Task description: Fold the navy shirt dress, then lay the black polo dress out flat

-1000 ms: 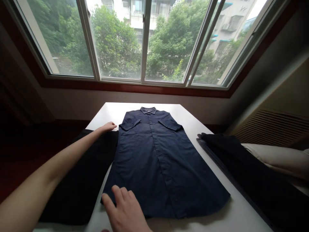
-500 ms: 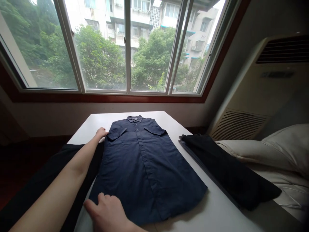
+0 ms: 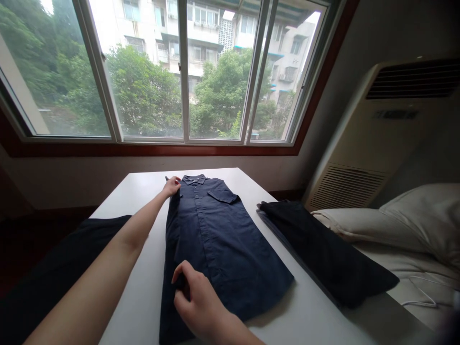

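A navy button-up shirt [image 3: 223, 249] lies front side up on the white table [image 3: 140, 268], its collar toward the window. The shirt's left side is being folded inward over the front. My left hand [image 3: 173, 185] is closed on the cloth at the left shoulder, beside the collar. Nearer to me, my right hand [image 3: 196, 297] pinches the left side of the shirt close to the hem, holding it over the front. The left chest flap is hidden by the fold; the right one [image 3: 223, 194] shows.
Dark folded clothing [image 3: 323, 249] lies along the table's right edge. Another dark garment [image 3: 72, 258] is at the left, partly behind my left arm. A beige cushioned seat [image 3: 413, 230] and an air conditioner [image 3: 359, 143] stand at the right. Beyond the table is a window [image 3: 151, 96].
Both hands have moved right with the shirt's left side, bringing it inward over the front. More white table shows at the left. The view has shifted slightly.
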A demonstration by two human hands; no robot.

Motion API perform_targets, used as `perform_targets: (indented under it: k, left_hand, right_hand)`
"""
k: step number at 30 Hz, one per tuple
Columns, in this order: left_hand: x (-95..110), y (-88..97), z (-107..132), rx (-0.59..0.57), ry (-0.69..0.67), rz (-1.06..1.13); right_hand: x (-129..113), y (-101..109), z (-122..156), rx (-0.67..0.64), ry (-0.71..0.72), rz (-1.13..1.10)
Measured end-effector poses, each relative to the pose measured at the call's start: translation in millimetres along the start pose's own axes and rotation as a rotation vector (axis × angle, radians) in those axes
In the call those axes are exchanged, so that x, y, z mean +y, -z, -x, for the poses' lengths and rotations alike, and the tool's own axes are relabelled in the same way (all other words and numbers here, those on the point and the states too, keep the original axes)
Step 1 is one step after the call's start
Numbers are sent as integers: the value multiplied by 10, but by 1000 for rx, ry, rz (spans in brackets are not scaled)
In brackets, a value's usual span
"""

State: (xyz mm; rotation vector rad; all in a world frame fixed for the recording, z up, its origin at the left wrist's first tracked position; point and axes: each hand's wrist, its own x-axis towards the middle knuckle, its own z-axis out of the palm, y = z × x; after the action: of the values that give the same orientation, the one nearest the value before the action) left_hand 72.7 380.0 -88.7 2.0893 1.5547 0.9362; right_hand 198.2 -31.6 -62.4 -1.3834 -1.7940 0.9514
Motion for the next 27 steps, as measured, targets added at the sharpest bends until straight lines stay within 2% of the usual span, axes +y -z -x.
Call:
perform_targets:
  k: [4,7,9,13,17,19,22,27]
  left_hand:
    - [142,-474,94,-90,-57,-23]
    - [192,-710,208,-161,-61,-62]
    - [226,-780,258,-190,-49,-100]
    - [344,-793,256,-222,-18,-188]
    - [594,-841,192,-248,-41,-250]
    - [770,-917,169,-268,-70,-267]
    - [1067,-1090,145,-297,-112,-287]
    - [1555,-1487,99,-328,-157,-312]
  right_hand:
    - [153,84,152,-20,-93,-39]
    - [221,134,238,-13,-133,-44]
    - [246,163,277,2,-155,-37]
    - [276,202,341,10,-157,22]
    - [316,319,450,27,-116,111]
    - [374,468,537,91,-95,168]
    - [571,796,713,289,-94,334]
    - [1147,1288,1085,623,-221,588]
